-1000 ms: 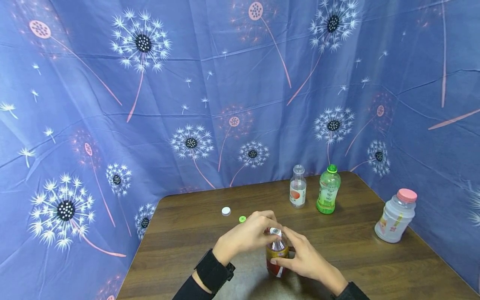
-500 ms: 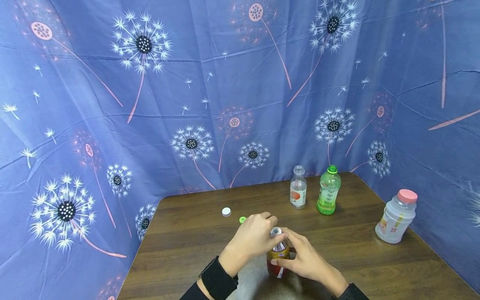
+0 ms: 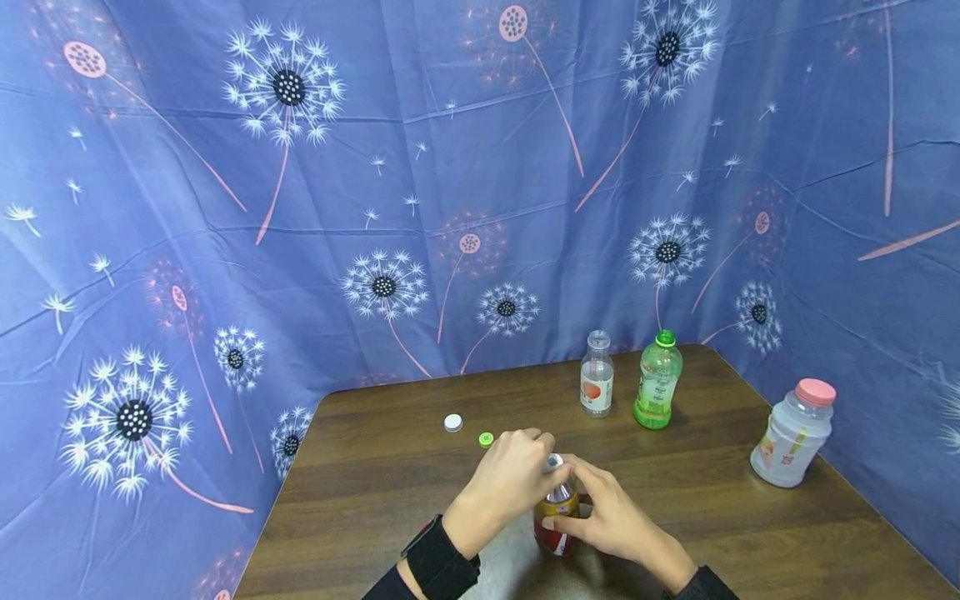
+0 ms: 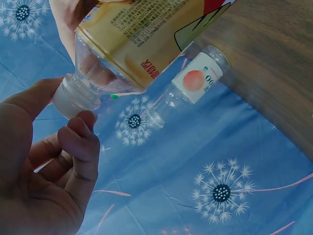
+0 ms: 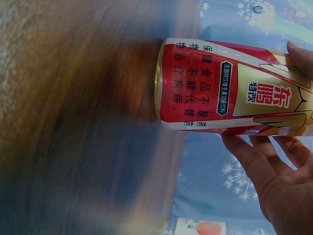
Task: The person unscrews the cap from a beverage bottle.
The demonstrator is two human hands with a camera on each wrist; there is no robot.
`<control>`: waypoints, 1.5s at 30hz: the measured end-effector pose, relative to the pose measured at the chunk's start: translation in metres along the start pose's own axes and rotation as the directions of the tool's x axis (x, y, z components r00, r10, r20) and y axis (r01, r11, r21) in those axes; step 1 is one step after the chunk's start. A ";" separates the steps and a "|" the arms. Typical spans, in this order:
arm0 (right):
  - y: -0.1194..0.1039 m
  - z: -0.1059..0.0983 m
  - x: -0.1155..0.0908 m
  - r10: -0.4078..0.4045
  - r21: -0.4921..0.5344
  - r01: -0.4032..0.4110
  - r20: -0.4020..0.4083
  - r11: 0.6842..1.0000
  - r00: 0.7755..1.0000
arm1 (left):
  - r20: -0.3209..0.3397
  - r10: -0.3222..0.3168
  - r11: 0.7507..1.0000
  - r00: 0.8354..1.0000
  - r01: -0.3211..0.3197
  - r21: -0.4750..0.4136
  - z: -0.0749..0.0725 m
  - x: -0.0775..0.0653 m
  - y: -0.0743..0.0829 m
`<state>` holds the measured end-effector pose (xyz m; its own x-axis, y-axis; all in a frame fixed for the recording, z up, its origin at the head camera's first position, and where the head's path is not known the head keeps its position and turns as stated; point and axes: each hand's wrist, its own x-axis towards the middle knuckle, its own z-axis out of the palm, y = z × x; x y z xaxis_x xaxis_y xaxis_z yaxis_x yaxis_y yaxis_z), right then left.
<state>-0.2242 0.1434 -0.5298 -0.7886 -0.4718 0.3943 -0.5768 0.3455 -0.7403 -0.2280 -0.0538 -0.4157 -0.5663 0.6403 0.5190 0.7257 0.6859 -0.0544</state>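
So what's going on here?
A person's left hand pinches the cap on a red-and-gold bottle; the right hand grips that bottle. A loose white cap and green cap lie on the table. The clear bottle and green bottle stand uncapped; the jar has its pink lid on.

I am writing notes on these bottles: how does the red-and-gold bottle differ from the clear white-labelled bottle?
The red-and-gold bottle wears a white cap; the clear bottle has none. The right hand grips the red-and-gold bottle; the clear bottle stands untouched. Both are upright.
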 end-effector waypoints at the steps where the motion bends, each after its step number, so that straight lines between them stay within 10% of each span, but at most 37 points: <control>1: 0.000 0.000 0.000 -0.007 -0.002 0.007 -0.002 1.000 1.000 | 0.000 0.000 1.000 1.000 0.000 -0.005 0.000 0.000 0.000; 15: 0.003 0.000 -0.003 -0.026 -0.036 0.025 -0.017 0.999 1.000 | 0.114 0.038 0.991 0.993 -0.023 -0.130 -0.005 0.002 -0.003; 29: 0.000 0.000 -0.004 0.057 -0.048 -0.058 -0.012 0.997 0.998 | 0.270 0.213 0.926 0.939 -0.107 -0.361 -0.015 0.006 -0.024; 36: -0.002 0.000 -0.002 0.067 -0.023 -0.067 0.012 0.997 0.998 | 0.357 0.193 0.897 0.914 -0.017 -0.442 -0.020 0.006 -0.030; 45: -0.002 0.000 -0.001 0.039 -0.062 -0.041 -0.022 0.997 0.999 | 0.213 0.171 0.933 0.962 -0.088 -0.349 -0.010 0.005 -0.024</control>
<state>-0.2228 0.1435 -0.5287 -0.8153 -0.4396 0.3768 -0.5563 0.4144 -0.7203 -0.2440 -0.0704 -0.4036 -0.5041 0.8066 0.3088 0.8634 0.4628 0.2008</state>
